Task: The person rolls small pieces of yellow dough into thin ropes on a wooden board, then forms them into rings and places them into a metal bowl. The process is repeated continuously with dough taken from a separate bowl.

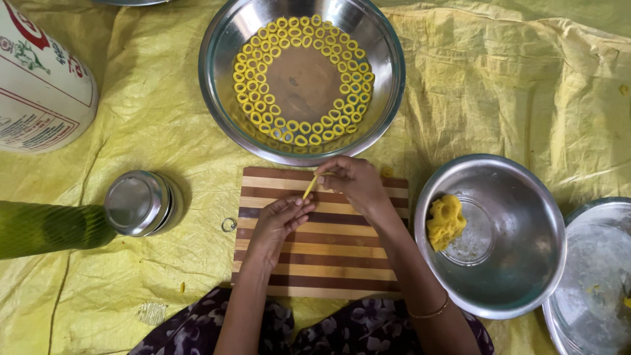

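At far left a white sack with red and green print lies on its side. Over the striped board, left hand and right hand pinch a yellow dough strip. Bare board lies below; bowl touches its top edge.

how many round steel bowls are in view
2: a wide steel bowl lined with yellow dough rings above the striped wooden board, and a steel bowl holding a yellow dough lump at its right. More may lie outside the frame.

Soft, even daylight; faint shadows fall toward four o'clock. Mild glare on the big steel bowl's rim. Sharp focus, slight edge curving.
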